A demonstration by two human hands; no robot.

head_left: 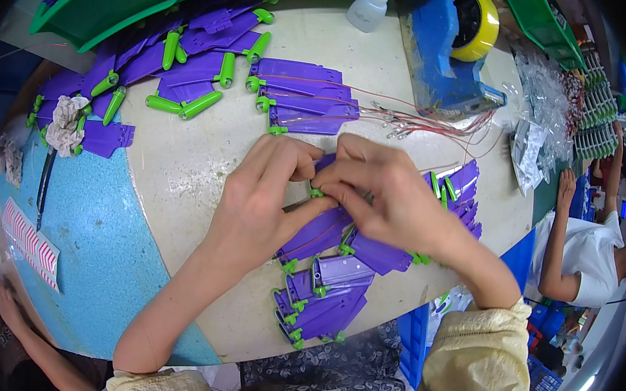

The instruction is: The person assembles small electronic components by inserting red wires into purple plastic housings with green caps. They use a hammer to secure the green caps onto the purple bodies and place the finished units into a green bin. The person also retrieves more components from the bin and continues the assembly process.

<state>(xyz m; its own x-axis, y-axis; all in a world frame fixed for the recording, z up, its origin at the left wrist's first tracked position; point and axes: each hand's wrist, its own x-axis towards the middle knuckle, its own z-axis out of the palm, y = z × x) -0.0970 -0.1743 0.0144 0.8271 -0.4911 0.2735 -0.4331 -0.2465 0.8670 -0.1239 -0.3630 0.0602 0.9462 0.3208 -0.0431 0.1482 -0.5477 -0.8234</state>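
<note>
My left hand point(253, 201) and my right hand point(398, 195) meet above the middle of the table. Their fingertips close around the green end of a purple wing-shaped plastic part point(317, 193), and most of that part is hidden behind the fingers. Just below my hands lies a purple part with a thin red wire point(317, 237) across it. Nearer to me is an overlapping pile of purple parts with green ends point(329, 305). Beyond my hands, several more purple parts point(306, 98) lie side by side, with red wires running rightward from them.
A bundle of thin red wires point(423, 123) lies beside a blue fixture with a yellow wheel point(477, 24). A white squeeze bottle point(368, 10), green bins point(121, 0) and a heap of purple parts point(146, 54) stand far off. Co-workers' arms point(562, 240) show at both sides.
</note>
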